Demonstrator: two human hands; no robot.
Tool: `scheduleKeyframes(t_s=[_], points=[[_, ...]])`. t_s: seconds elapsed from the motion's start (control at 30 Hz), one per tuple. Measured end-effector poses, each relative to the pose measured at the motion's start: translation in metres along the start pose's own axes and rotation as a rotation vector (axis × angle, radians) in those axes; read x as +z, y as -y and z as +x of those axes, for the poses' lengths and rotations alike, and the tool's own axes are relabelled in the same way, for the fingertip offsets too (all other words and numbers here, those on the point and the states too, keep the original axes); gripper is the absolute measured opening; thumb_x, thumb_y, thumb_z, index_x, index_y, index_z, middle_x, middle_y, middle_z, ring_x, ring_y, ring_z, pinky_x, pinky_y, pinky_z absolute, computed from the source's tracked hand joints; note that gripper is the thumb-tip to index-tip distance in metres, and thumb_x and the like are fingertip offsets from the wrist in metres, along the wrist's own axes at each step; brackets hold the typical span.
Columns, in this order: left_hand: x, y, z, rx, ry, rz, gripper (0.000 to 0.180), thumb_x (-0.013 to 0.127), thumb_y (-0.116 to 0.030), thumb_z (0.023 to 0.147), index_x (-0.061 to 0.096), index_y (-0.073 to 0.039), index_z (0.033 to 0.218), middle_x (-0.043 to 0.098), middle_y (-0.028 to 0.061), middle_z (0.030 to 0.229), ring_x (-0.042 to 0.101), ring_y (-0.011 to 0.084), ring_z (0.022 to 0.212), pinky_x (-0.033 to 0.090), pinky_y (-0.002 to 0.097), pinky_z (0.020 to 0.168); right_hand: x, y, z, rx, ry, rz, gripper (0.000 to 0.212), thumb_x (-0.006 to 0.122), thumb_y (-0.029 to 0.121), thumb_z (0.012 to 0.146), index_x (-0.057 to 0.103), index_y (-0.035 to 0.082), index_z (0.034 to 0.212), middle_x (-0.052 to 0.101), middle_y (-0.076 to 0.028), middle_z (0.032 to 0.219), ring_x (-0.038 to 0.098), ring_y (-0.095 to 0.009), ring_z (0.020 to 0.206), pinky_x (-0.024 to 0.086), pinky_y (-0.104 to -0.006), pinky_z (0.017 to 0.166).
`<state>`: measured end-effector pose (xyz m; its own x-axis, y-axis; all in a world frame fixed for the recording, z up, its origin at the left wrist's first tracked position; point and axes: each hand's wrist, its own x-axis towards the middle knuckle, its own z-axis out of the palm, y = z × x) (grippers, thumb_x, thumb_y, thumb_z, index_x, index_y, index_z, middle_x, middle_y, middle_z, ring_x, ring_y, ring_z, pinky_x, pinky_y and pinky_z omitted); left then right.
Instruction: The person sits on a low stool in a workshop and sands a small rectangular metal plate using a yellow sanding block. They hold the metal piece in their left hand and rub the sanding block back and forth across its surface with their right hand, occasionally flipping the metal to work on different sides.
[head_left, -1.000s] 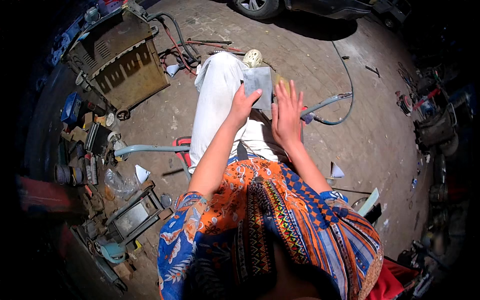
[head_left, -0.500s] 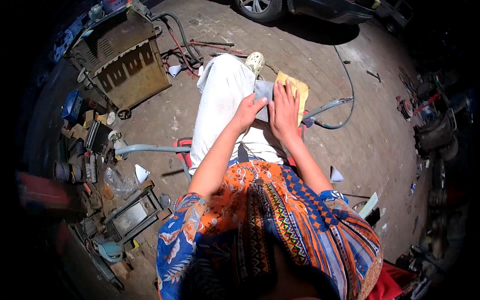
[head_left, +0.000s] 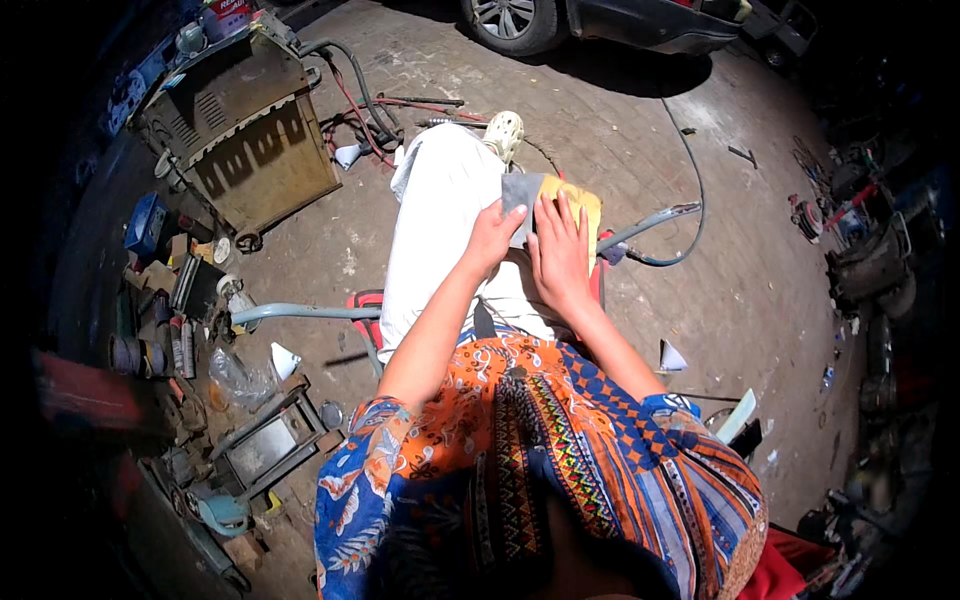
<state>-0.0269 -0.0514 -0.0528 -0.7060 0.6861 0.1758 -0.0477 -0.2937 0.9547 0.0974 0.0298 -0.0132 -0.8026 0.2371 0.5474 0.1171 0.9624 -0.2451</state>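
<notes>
Over my lap, a grey flat sheet point(head_left: 517, 190) lies beside a yellow sheet point(head_left: 577, 196); whether the two are joined cannot be made out. My left hand point(head_left: 492, 238) grips the grey sheet by its left side, thumb on top and the other fingers mostly hidden beneath. Flat on the yellow sheet rests my right hand point(head_left: 561, 250), its fingers stretched out and slightly apart. White trousers point(head_left: 440, 210) cover my leg under the work.
A boxy metal machine point(head_left: 260, 150) with cables stands at far left. Tools and a metal frame point(head_left: 265, 440) clutter the left floor. A grey-blue bar point(head_left: 655, 217) and hose point(head_left: 704, 170) lie right. A parked car point(head_left: 640, 20) is ahead; parts point(head_left: 870, 250) line the right side.
The yellow sheet's far corner has come down toward me, and more of the grey sheet shows between my hands. Both hands have shifted slightly, still in contact with the sheets.
</notes>
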Motion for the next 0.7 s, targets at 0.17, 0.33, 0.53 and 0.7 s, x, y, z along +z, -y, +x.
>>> scheduleKeyframes(t_s=[0.17,0.33,0.53,0.7], points=[[-0.004,0.005,0.003,-0.058,0.035,0.024,0.028,0.056,-0.018,0.096,0.061,0.002,0.115,0.067,0.0055,0.105,0.058,0.0114,0.095,0.046,0.0284,0.088,-0.003,-0.005,-0.01,0.001,0.044,-0.01,0.045,0.046,0.018,0.098,0.044,-0.002,0.138,0.043,-0.018,0.145,0.027,-0.034,0.143,0.013,-0.0538,0.117],[-0.003,0.009,-0.002,-0.077,0.097,0.038,0.029,0.057,-0.019,0.096,0.061,0.002,0.116,0.067,0.005,0.106,0.058,0.0118,0.095,0.046,0.0288,0.088,0.004,-0.013,0.007,0.038,-0.026,-0.006,0.047,0.049,0.019,0.096,0.046,-0.006,0.135,0.045,-0.022,0.142,0.029,-0.036,0.142,0.013,-0.0534,0.117],[-0.003,0.008,-0.001,-0.086,0.008,0.035,0.031,0.056,-0.019,0.097,0.058,0.002,0.119,0.064,0.0056,0.113,0.056,0.0118,0.103,0.043,0.0291,0.095,0.002,-0.003,-0.017,-0.021,0.075,-0.001,0.049,0.049,0.02,0.096,0.044,-0.006,0.137,0.043,-0.021,0.144,0.029,-0.036,0.141,0.014,-0.0535,0.117],[-0.001,0.001,-0.003,-0.156,0.139,0.065,0.029,0.057,-0.018,0.095,0.06,0.001,0.117,0.066,0.0066,0.111,0.058,0.0129,0.1,0.045,0.0297,0.092,0.006,-0.015,-0.003,0.033,0.005,-0.015,0.048,0.049,0.02,0.096,0.044,-0.005,0.136,0.044,-0.02,0.144,0.029,-0.036,0.142,0.015,-0.0545,0.116]])
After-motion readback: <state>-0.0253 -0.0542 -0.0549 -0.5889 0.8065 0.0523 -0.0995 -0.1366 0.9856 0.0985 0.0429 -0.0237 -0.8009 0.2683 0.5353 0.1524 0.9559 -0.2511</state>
